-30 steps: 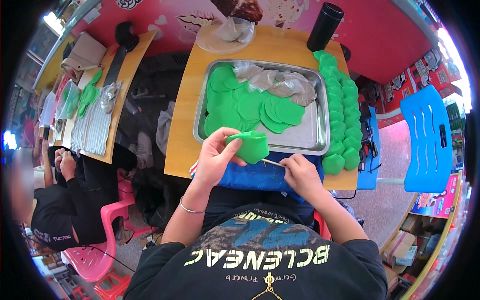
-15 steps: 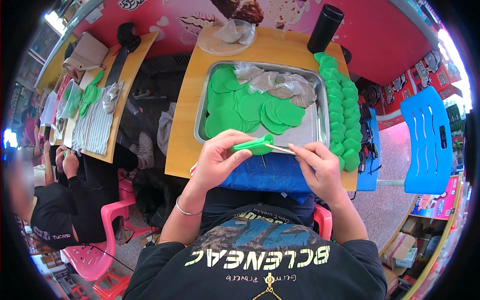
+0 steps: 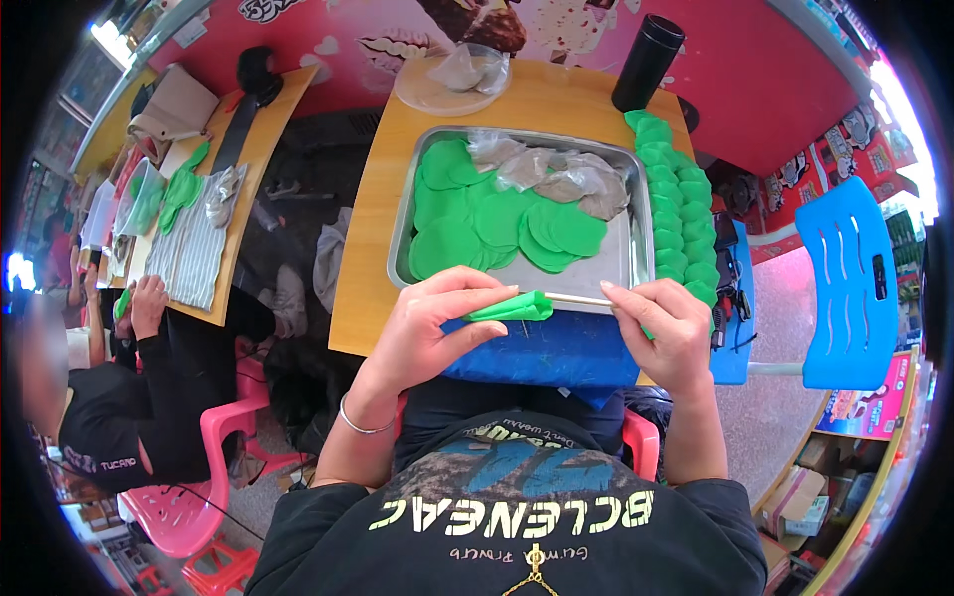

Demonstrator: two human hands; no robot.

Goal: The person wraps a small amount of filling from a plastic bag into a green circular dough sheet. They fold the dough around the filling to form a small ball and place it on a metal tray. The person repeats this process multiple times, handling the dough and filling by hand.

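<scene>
From my remote feed, the wearer's left hand is partly curled, thumb below and fingers above, pinching a bright green, thin, rolled sheet in front of the tray's near edge. The right hand has thumb and fingertips closed on a slim, pale, straight stick. The stick's left tip meets the roll's flared right end; I can't tell whether it goes inside. The gap between the hands is bridged only by the stick.

Below them, a blue cloth hangs at the near edge of the light wooden table. Just beyond is a shallow, rectangular metal tray, with overlapping flat green discs on its left and middle and knotted clear plastic bags of greyish-brown stuff at its far right. I see bare metal at the near right and a bare wood strip along the left.

Room is tight on the right: two rows of domed green pieces run beside the tray's wall along the table's edge, their near end partly behind the right hand. A tall black cylinder stands at the far right corner, and a blue slotted plastic seat stands past the edge.
</scene>
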